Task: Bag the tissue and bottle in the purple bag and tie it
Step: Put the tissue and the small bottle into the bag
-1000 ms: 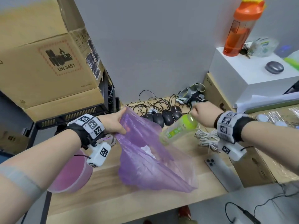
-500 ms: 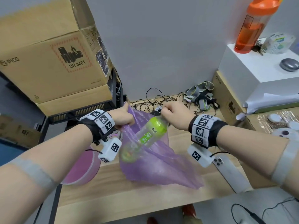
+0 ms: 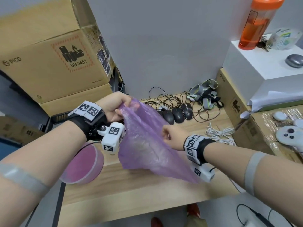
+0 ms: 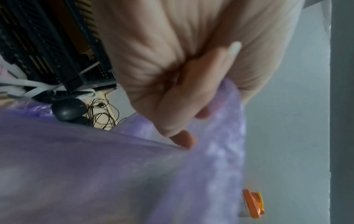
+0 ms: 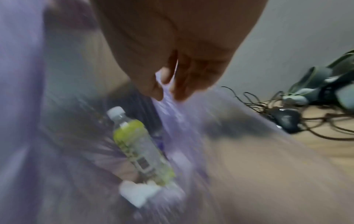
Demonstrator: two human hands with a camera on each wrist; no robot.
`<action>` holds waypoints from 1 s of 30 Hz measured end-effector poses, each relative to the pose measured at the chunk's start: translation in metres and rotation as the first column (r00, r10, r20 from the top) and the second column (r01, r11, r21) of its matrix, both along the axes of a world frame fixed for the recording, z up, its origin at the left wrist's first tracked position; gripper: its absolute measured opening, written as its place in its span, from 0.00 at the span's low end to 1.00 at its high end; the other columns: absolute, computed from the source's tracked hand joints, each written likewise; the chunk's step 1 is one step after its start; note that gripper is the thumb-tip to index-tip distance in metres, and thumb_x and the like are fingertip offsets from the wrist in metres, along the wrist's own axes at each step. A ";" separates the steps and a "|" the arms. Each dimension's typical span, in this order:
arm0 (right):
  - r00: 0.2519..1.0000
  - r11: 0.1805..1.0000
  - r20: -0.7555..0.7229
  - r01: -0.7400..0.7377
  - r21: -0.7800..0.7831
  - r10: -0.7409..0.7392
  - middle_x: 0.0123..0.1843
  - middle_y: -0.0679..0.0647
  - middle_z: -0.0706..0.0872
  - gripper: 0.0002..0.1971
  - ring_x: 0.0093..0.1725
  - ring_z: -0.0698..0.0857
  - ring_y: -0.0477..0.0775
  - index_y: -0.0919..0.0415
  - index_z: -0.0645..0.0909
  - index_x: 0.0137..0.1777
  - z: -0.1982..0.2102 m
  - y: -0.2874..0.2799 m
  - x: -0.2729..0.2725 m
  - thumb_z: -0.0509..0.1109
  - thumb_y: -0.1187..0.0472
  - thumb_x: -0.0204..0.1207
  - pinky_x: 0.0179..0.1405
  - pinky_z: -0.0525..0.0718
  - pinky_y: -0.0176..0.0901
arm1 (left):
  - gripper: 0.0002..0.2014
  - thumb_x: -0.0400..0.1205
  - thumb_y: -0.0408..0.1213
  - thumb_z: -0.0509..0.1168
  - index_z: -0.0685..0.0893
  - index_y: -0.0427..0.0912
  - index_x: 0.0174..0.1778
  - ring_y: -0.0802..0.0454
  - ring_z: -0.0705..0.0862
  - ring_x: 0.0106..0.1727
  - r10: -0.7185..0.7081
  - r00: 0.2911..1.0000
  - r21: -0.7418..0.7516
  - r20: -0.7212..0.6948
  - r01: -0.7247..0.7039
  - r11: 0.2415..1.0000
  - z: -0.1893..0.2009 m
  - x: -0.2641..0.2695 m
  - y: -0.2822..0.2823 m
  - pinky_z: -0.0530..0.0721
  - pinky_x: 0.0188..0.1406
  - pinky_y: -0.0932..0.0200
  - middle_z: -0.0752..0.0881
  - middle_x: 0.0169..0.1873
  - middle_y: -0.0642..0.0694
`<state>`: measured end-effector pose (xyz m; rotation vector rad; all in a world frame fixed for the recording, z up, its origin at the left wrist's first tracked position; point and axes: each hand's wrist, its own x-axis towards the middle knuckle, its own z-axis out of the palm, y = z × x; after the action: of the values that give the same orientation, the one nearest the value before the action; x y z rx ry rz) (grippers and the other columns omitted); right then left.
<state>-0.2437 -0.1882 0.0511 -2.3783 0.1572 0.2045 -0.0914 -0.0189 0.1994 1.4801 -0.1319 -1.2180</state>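
Note:
The purple bag (image 3: pixel 147 145) hangs over the wooden table (image 3: pixel 131 194), held up by both hands. My left hand (image 3: pixel 117 106) grips the bag's far top edge; in the left wrist view its fingers (image 4: pixel 182 109) curl round the purple film (image 4: pixel 220 151). My right hand (image 3: pixel 168 134) pinches the near edge of the bag's mouth, the film (image 5: pixel 168 94) caught between thumb and fingers. Inside the bag lie the bottle (image 5: pixel 139 147), clear with a green label and white cap, and the white tissue (image 5: pixel 138 192) beside its base. In the head view both are hidden by the film.
A pink round lid (image 3: pixel 82 163) sits at the table's left edge. Several black mice (image 3: pixel 177 114) with tangled cables lie behind the bag, straps (image 3: pixel 205 94) beyond. White cable coils (image 3: pixel 219 133) and cardboard boxes (image 3: pixel 246 112) stand right. A large carton (image 3: pixel 49 63) is at left.
The bottle went from my right hand into the bag and dropped to its bottom. My right hand then let go of it and took hold of the bag's near edge.

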 end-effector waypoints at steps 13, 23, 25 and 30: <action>0.779 0.890 -0.485 0.200 -0.409 -0.397 0.38 0.58 0.86 0.07 0.36 0.84 0.55 0.62 0.77 0.37 -0.030 -0.055 -0.030 0.65 0.63 0.76 0.36 0.80 0.42 | 0.32 0.54 0.18 0.49 0.78 0.30 0.55 0.55 0.56 0.18 0.100 0.975 -0.030 0.197 -0.096 0.995 0.027 0.020 0.038 0.50 0.13 0.67 0.69 0.29 0.46; 0.935 0.325 -0.045 0.167 0.931 -0.353 0.26 0.53 0.67 0.16 0.25 0.67 0.47 0.61 0.70 0.30 0.147 -0.069 0.044 0.60 0.73 0.79 0.22 0.71 0.33 | 0.25 0.69 0.13 0.55 0.90 0.35 0.53 0.54 0.74 0.20 0.303 0.641 0.067 0.705 -0.486 0.871 0.079 0.026 0.022 0.68 0.12 0.69 0.87 0.35 0.39; 0.934 0.318 -0.055 0.175 0.932 -0.353 0.30 0.53 0.75 0.14 0.28 0.73 0.48 0.60 0.72 0.35 0.157 -0.057 0.050 0.59 0.67 0.84 0.23 0.78 0.33 | 0.21 0.70 0.15 0.56 0.91 0.36 0.44 0.53 0.73 0.18 0.213 0.627 0.121 0.749 -0.446 0.887 0.081 0.018 0.016 0.74 0.15 0.65 0.88 0.31 0.42; 0.974 0.514 -0.095 0.190 0.837 -0.205 0.36 0.55 0.80 0.12 0.31 0.81 0.46 0.60 0.75 0.39 0.161 -0.012 0.061 0.58 0.65 0.86 0.31 0.87 0.36 | 0.10 0.78 0.22 0.59 0.84 0.34 0.36 0.46 0.78 0.20 -0.108 0.683 0.244 0.722 -0.105 0.964 0.061 -0.027 -0.036 0.88 0.21 0.57 0.85 0.28 0.34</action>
<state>-0.1825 -0.2001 0.2125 -1.3503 0.2536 0.1071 -0.1184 -0.0548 0.2605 2.1538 -0.5284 -0.5747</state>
